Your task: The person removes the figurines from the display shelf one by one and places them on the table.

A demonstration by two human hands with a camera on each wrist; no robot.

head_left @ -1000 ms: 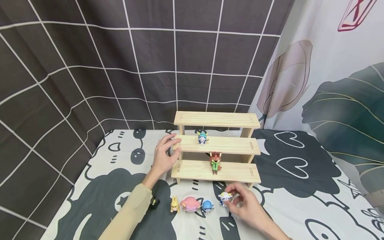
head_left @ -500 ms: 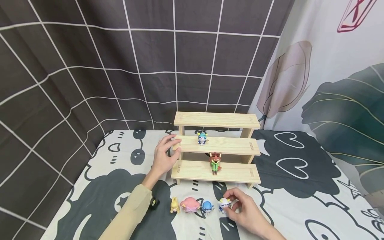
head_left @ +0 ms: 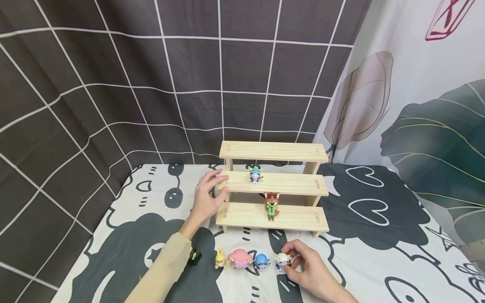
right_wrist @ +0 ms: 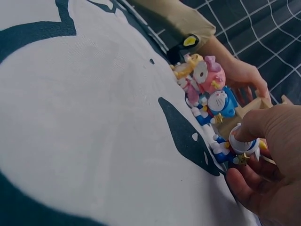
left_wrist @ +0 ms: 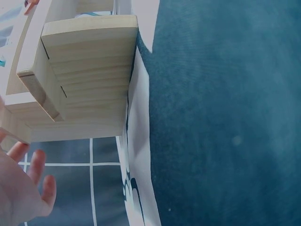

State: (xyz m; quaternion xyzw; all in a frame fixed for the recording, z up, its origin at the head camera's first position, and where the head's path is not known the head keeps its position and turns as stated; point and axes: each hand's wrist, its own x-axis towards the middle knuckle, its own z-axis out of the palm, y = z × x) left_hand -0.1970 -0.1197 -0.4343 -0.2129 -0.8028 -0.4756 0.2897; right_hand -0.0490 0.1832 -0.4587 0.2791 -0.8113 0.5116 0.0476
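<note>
My right hand [head_left: 307,266] pinches a small white-and-blue figurine [head_left: 282,260] between thumb and fingers, low over the patterned sheet. In the right wrist view this figurine [right_wrist: 237,143] has a white head, a blue body and a gold star, and the thumb covers part of its face. At the left end of a three-tier wooden display shelf [head_left: 291,185], my left hand [head_left: 206,198] grips the middle board, thumb at its front edge. Seen from the left wrist, the other fingers [left_wrist: 36,165] spread behind the wood. A blue-hatted figurine [head_left: 255,175] stands on the middle board, a fox figurine [head_left: 271,206] on the lowest.
Left of the right hand, a blue figurine [head_left: 261,261], a pink one [head_left: 240,258] and a yellow rabbit-eared one [head_left: 220,258] stand in a row. A black item [head_left: 195,256] lies beside the left sleeve [head_left: 163,267]. Behind the shelf hangs a dark grid-patterned curtain [head_left: 193,67].
My right hand has shifted slightly left and toward me with the white-and-blue figurine, nearer the blue one in the row. The left hand and shelf have stayed put.
</note>
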